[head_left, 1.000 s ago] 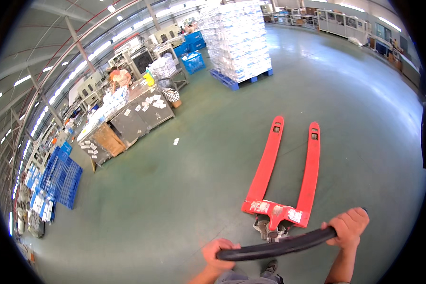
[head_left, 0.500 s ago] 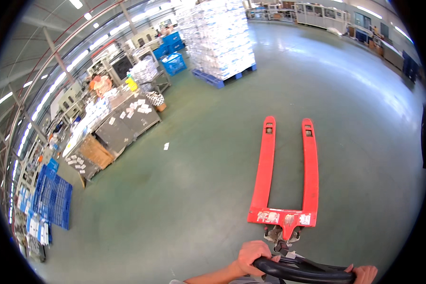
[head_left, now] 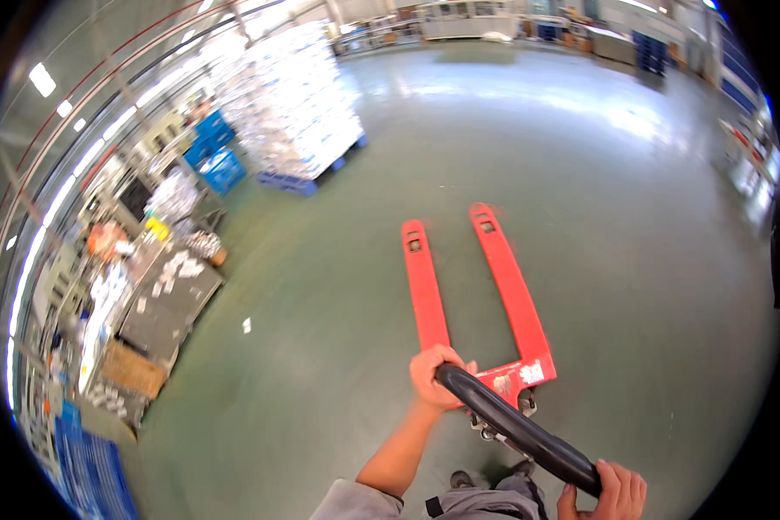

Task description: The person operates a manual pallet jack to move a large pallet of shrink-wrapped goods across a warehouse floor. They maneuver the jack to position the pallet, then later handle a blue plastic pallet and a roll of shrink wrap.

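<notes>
A red pallet jack (head_left: 513, 295) stands on the green floor, its two forks pointing away from me with no load on them. Its black curved handle (head_left: 520, 425) slants across in front of my body. My left hand (head_left: 435, 374) is closed round the handle's far left end. At the near right end, my right hand (head_left: 611, 492) grips the same handle, fingers curled over it. My shoes show below the handle, partly covered by my grey clothing.
A tall wrapped stack (head_left: 290, 95) stands on a blue pallet (head_left: 288, 184) ahead to the left. Nearer left are a grey workbench (head_left: 169, 299) with a person (head_left: 108, 241) behind it, blue crates (head_left: 223, 171) and blue pallets (head_left: 95, 468). Machines (head_left: 468, 21) line the far wall.
The handle has swung from nearly level to a slant, my left hand moving forward with it. The forks now angle more to the left, and the surroundings have shifted left in view.
</notes>
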A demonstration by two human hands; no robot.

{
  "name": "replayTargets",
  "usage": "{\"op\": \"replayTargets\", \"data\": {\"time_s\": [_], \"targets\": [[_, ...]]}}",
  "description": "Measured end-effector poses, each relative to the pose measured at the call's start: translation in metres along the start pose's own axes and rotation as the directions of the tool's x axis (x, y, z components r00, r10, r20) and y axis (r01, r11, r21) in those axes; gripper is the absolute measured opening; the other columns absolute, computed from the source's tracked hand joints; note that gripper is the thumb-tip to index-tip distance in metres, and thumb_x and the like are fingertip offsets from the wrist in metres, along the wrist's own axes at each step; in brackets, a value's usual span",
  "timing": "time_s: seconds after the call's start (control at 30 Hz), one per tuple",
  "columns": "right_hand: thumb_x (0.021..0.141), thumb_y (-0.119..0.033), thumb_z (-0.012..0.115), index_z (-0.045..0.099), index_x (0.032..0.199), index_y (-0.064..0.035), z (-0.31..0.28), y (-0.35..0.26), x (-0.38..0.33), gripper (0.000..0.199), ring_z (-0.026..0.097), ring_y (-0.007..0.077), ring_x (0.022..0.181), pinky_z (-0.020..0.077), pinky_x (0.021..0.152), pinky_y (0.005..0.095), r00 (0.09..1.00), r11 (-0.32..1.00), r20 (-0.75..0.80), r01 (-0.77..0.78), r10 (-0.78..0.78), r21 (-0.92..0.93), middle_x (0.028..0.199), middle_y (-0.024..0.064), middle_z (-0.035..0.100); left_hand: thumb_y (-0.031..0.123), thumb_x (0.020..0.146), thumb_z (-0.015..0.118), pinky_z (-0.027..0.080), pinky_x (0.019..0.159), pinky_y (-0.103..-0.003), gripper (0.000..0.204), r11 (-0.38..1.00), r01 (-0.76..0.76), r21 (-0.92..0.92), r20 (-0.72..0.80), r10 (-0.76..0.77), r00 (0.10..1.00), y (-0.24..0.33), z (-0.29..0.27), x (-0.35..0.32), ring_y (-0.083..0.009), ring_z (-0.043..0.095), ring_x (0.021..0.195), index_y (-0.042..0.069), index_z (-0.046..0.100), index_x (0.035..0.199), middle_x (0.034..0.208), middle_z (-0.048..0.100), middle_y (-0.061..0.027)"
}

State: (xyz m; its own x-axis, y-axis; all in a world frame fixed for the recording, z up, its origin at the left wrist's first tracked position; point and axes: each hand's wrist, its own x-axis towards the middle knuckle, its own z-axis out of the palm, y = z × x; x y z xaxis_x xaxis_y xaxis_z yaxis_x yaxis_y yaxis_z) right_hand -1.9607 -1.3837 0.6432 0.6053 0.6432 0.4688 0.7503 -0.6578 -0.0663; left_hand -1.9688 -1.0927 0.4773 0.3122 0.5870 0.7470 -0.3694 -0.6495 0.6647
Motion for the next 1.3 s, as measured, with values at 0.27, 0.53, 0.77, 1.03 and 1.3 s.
{"op": "replayTargets", "data": {"time_s": [0.27,0.53,0.77,1.03,1.3], "targets": [[0.071,-0.028,0.068,0.066,0.102,-0.0055,0.023,-0.002,-0.011,0.038,0.064,0.0296,0.078,0.0504,0.070,0.0397,0.998,0.997,-0.031,-0.051,0.053,0.059,0.091,0.0110,0.067,-0.001,0.065,0.074,0.037,0.046,-0.023,0.025,0.994,0.098,-0.049,-0.017,-0.099,0.995,-0.038,0.030,-0.011,-0.0096,0.046,0.046,0.004,0.049,0.066,0.055,0.048,-0.0025],[0.072,-0.029,0.065,0.058,0.103,-0.0011,0.052,0.053,-0.007,0.043,0.059,0.0282,0.072,0.0432,0.066,0.0381,0.993,0.999,-0.117,-0.016,0.011,-0.037,0.089,0.0117,0.061,-0.001,0.070,0.072,0.036,0.047,-0.021,0.025,0.988,0.110,-0.107,-0.001,-0.111,0.994,-0.038,0.097,-0.003,-0.0058,0.043,0.048,0.004,0.047,0.067,0.053,0.046,0.0009],[0.072,-0.030,0.067,0.061,0.103,-0.0034,0.070,0.147,0.042,0.042,0.059,0.0229,0.071,0.0430,0.065,0.0342,0.979,0.999,-0.202,0.025,-0.029,-0.021,0.089,0.0072,0.063,0.002,0.077,0.070,0.033,0.048,-0.020,0.027,0.958,0.232,-0.169,-0.006,-0.236,0.972,-0.059,0.188,0.023,-0.0033,0.039,0.052,0.006,0.045,0.067,0.055,0.044,0.0038],[0.076,-0.034,0.065,0.063,0.096,-0.0068,0.126,0.271,0.121,0.033,0.058,0.0192,0.065,0.0421,0.062,0.0310,0.946,0.992,-0.308,0.120,-0.100,0.047,0.082,0.0026,0.063,0.009,0.081,0.069,0.030,0.049,-0.021,0.030,0.954,0.291,-0.077,-0.090,-0.297,0.951,-0.096,0.288,0.037,-0.0027,0.035,0.055,0.007,0.043,0.066,0.057,0.039,0.0056],[0.077,-0.018,0.063,0.062,0.078,-0.0068,0.174,0.430,0.225,0.011,0.058,0.0219,0.063,0.0415,0.064,0.0328,0.848,0.958,-0.496,0.269,-0.186,0.101,0.073,0.0044,0.064,0.010,0.079,0.071,0.026,0.047,-0.021,0.031,0.944,0.330,0.003,-0.106,-0.328,0.939,-0.098,0.402,0.045,-0.0003,0.035,0.056,0.008,0.044,0.065,0.058,0.038,0.0091]]}}
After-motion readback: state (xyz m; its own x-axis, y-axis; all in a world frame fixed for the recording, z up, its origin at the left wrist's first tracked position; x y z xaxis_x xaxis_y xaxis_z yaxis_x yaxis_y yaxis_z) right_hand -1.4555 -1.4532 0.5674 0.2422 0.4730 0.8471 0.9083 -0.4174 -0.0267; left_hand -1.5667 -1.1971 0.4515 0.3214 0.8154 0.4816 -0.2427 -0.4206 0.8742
